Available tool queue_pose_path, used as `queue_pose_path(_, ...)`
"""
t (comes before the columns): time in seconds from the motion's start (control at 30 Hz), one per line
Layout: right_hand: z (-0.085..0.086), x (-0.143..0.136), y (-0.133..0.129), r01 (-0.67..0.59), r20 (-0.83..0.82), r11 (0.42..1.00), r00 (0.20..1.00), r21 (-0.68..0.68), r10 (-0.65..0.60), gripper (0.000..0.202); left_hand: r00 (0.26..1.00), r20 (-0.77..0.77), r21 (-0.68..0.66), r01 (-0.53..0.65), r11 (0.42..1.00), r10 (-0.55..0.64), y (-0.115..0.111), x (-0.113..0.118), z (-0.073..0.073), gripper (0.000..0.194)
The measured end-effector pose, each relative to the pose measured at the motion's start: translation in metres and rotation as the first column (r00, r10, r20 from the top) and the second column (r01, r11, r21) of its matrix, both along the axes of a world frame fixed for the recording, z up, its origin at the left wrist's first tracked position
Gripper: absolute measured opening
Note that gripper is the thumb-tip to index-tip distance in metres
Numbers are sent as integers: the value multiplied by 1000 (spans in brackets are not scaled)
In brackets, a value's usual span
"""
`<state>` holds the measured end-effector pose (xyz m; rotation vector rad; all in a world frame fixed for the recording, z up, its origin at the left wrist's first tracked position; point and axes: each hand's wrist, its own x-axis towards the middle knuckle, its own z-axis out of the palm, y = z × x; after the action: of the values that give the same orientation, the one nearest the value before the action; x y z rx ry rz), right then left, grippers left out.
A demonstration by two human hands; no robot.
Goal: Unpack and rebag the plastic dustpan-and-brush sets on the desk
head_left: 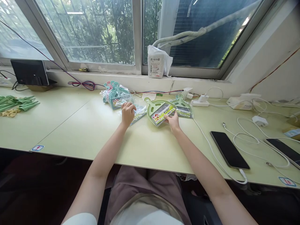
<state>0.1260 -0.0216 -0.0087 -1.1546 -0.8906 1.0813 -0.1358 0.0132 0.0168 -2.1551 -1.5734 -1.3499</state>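
Note:
My right hand (172, 122) grips a green dustpan-and-brush set (157, 111) by its lower right edge, thumb on the printed label. The set is tilted, its handle pointing to the upper left. My left hand (128, 114) is closed, fingers curled at a clear plastic bag (140, 115) lying beside the set; the fingertips are partly hidden. Behind that hand is a pile of bagged teal and pink dustpan sets (116, 93). Another wrapped green dustpan set (183, 107) rests on the table just behind my right hand.
On the table (93, 131) lie a black phone (229, 149) on a charging cable and a second phone (284, 150) at the right. A power strip (200, 101) is near the wall. At left are a tablet (30, 72) and green rolled pieces (18, 103). A wrapped box (156, 64) occupies the sill.

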Motion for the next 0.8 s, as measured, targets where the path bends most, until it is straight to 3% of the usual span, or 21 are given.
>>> queue_pose_path(0.2, 1, 0, 0, -41, -2, 993, 999, -107, 41, 71, 992, -22, -129, -129, 983, 127, 0, 2, 3, 31)
queue_pose_path(0.27, 2, 0, 0, -46, -14, 989, 999, -144, 44, 65, 991, -60, -131, -128, 983, 121, 1, 5, -1, 23)
queue_pose_path(0.4, 3, 2, -1, -79, -39, 977, 997, -198, 72, 54, 982, -186, -177, -67, 982, 34, 4, 10, -10, 43)
queue_pose_path(0.57, 3, 6, 1, -121, -48, 977, 992, -177, 114, 47, 941, -334, -183, -117, 976, 50, 4, 8, -16, 43)
queue_pose_path(0.8, 3, 4, 2, -218, -64, 966, 975, -139, 211, 50, 936, -346, -261, -157, 952, 60, 6, 10, -16, 47)
